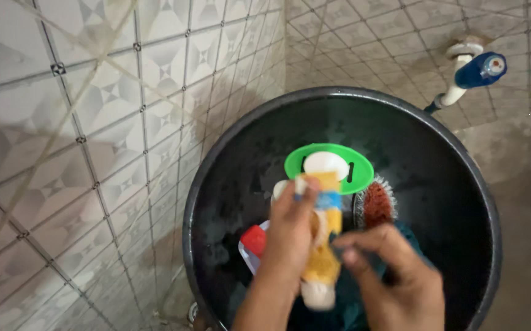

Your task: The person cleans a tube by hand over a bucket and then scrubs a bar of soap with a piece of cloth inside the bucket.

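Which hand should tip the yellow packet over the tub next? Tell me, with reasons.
Probably the left hand: it already grips the yellow packet above the black tub. The right hand only pinches near the packet's edge.

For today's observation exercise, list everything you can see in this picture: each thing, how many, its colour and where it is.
tub: one, black, round, against the tiled corner
soap dish: one, green, oval, inside the tub, a white soap on it
brush: one, reddish bristles, right of the dish
packet: one, yellow with a blue band, blurred, in the left hand
cloth: one, dark teal, in the tub under the hands
tap: one, blue and white, on the wall, upper right
left hand: grips the packet
right hand: fingers pinched, beside the packet
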